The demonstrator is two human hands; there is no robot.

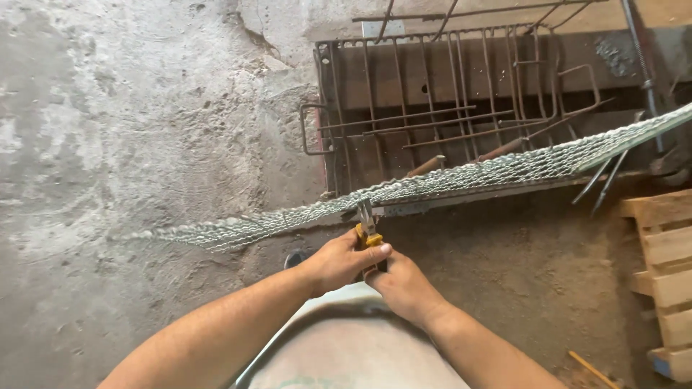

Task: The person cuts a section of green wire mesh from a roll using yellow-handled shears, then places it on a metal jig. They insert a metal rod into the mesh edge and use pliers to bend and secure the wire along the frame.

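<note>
Head view, looking down: 2 bare hands, 1 pair of pliers, 1 strip of wire mesh. The left hand [339,263] and the right hand [404,287] close together around the yellow handles of the pliers [367,229], fingers wrapped and touching each other, with the left thumb lying across the top of the grip. The pliers stand nearly upright; their grey metal nose meets the lower edge of the wire mesh strip [432,181] directly above the hands. The mesh is 1 long, narrow band of silvery, tightly linked wire, seen nearly edge-on. It runs from low on the left of the pliers to high on the far right, sagging slightly along its length. Behind the mesh lies 1 rusty metal rack [432,101] of thin rods on a dark frame. To the right of the pliers, well apart, sits 1 wooden pallet [667,274]. Under everything is a rough concrete floor [130,130].
</note>
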